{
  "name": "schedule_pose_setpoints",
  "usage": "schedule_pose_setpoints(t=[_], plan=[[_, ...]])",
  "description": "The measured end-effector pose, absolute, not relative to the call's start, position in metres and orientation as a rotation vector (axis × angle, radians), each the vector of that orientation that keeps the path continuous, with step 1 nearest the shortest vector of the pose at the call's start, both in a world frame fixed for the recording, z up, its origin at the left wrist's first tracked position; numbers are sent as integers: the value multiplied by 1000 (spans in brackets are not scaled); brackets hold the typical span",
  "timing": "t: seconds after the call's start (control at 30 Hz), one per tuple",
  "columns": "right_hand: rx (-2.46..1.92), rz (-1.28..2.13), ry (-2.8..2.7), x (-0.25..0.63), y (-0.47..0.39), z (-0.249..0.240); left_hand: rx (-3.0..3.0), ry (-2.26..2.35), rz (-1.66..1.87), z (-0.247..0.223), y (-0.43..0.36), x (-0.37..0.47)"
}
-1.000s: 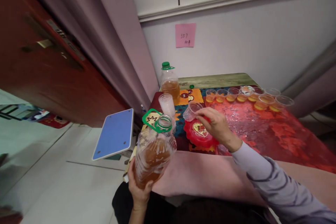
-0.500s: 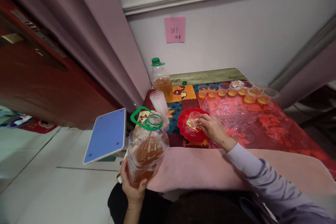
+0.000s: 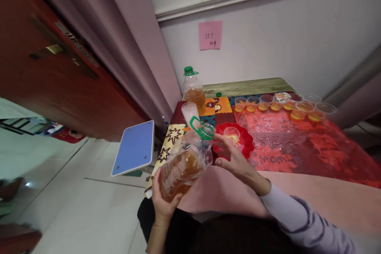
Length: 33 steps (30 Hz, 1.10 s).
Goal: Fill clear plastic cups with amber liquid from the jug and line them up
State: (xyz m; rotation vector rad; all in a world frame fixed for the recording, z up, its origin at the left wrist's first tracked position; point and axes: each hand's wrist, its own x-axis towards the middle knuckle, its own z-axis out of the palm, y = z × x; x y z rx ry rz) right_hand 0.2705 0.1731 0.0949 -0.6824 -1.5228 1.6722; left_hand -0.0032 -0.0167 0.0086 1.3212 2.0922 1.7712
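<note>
My left hand grips the lower part of a large clear jug with amber liquid inside. The jug leans to the right; its uncapped mouth has a green ring handle. Beside the jug's neck is my right hand, fingers spread and holding nothing; whether a fingertip touches the jug I cannot tell. A clear plastic cup stands in a red scalloped plate just behind that hand. Behind the jug's neck a stack of clear cups leans, its lower part hidden.
A second capped jug stands at the back left, with a green cap near it. Several cups of amber liquid line the table's back right. A blue board is left of the table, a pink cloth along its front.
My right hand has let go of the cup in the red plate and moved left to the jug's neck. The jug has tipped to the right. The view has shifted left.
</note>
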Motion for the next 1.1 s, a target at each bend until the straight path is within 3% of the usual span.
schedule_pose_setpoints(t=[0.1,0.27,0.4,0.57,1.1], plan=[[-547,1824,-1424,252,161,97,1364,2083,1710,15,-15,-3],[-600,1774,-1405,248,159,101,1286,1902,1795,22,-10,4],[-604,1783,-1325,251,158,103,594,1671,2103,25,4,18],[-572,1812,-1268,250,157,99,-1,1495,1976,27,21,28],[-228,1975,-1096,229,180,17,-73,1543,1929,35,28,25]])
